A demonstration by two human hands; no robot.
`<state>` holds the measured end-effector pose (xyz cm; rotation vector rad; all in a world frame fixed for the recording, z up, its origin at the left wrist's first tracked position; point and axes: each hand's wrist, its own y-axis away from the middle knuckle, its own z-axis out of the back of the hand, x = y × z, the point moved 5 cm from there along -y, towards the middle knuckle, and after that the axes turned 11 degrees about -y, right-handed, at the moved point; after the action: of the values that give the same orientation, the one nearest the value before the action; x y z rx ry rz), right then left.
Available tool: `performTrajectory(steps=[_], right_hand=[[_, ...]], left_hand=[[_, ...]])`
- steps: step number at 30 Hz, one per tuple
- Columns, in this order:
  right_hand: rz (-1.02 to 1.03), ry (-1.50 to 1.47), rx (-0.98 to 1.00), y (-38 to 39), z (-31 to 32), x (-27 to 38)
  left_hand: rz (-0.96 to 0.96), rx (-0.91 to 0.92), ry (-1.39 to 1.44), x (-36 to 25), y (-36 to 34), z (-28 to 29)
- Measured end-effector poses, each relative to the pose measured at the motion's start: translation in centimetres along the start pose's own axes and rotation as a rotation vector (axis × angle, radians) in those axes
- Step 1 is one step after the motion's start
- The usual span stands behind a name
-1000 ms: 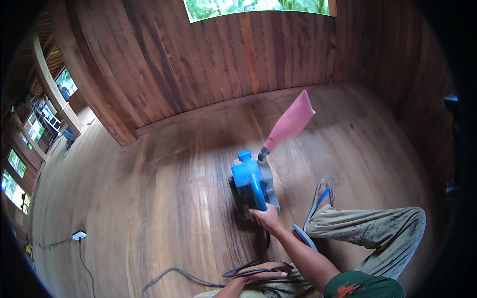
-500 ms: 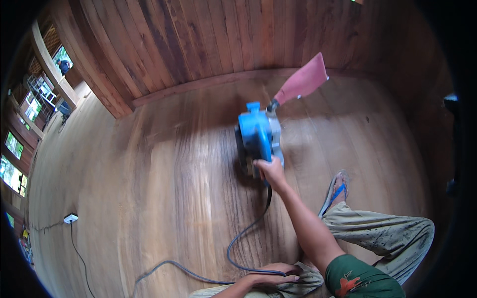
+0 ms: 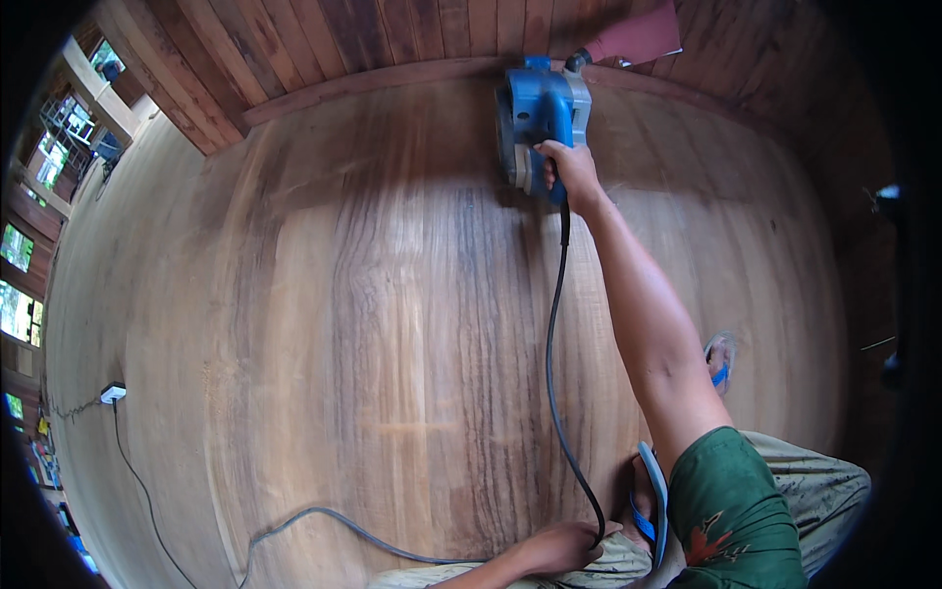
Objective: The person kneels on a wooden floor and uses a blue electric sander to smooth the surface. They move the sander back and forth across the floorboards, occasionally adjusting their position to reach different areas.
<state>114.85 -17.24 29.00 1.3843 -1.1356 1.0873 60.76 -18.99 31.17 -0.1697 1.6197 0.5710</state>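
My right hand (image 3: 571, 169) is wrapped round the rear handle of a blue and grey belt sander (image 3: 528, 110). The sander rests on the plank floor (image 3: 392, 324), close to the foot of the far wall. A pink dust bag (image 3: 636, 39) sticks out from its far right side. From the handle a black power cord (image 3: 552, 363) runs back in a slack curve to my left hand (image 3: 564, 548). That hand is closed around the cord by my knee, its fingertips partly hidden.
A reddish plank wall (image 3: 412, 34) with a baseboard closes off the far side. At left stands a wooden post (image 3: 186, 79). A white socket box (image 3: 113, 393) with a plugged-in cord lies on the floor. My sandalled feet are at lower right. A person (image 3: 110, 69) is far off at upper left.
My right hand has pushed the sander away from me, up to the far wall, and the arm is stretched out. The cord has straightened. My left hand stays near my knee.
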Motion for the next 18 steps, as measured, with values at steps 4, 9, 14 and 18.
performTrajectory(steps=[4, 9, 14, 18], right_hand=[[0.001, 0.009, -0.007, 6.1, 1.2, 0.2], [-0.043, -0.019, -0.013, 18.9, 3.5, -0.4], [-0.168, -0.023, -0.029, 33.7, 5.5, -0.3], [-0.251, -0.01, -0.052, 42.7, 6.2, 0.2]], left_hand=[[-0.02, 0.073, -0.213, -1.1, 0.2, -1.2], [-0.307, -0.174, -0.318, -4.1, 0.9, -2.3], [-0.601, -0.13, -0.214, -8.0, 2.2, -4.7], [-0.461, 0.023, -0.349, -8.3, 2.2, -6.0]])
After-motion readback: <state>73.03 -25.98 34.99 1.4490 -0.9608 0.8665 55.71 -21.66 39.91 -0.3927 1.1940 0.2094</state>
